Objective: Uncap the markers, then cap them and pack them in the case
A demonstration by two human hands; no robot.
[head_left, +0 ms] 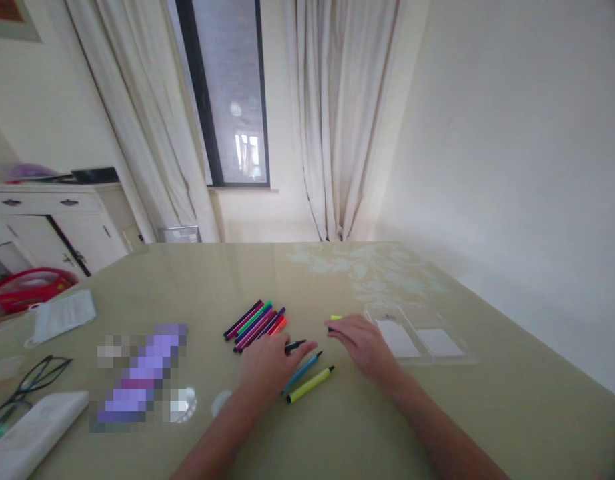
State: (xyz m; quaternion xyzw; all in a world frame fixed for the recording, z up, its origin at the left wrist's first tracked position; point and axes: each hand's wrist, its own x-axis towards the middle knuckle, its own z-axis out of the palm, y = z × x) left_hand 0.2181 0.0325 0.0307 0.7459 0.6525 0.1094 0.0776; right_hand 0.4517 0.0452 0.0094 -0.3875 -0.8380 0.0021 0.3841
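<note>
My left hand point(268, 361) is closed round a dark marker point(294, 346), its narrow tip showing past my thumb. Most of that marker is hidden by the hand. Just beyond lies a slanted row of several capped-looking markers point(255, 325) in purple, pink, green and red. Nearer me, an uncapped blue marker point(303, 371) and an uncapped yellow marker point(311, 384) rest on the table. My right hand point(363, 345) is pinched, fingers pointing left, with something small and dark at its fingertips. Right behind those fingertips is a small yellow piece point(336, 318), perhaps a cap.
A clear plastic case point(421, 339) lies opened to the right on the glossy table point(367, 433). On the left are a blurred-out purple item point(145, 373), a white face mask point(62, 315), eyeglasses point(42, 375) and a white box-like object point(37, 433). A wall stands along the right edge.
</note>
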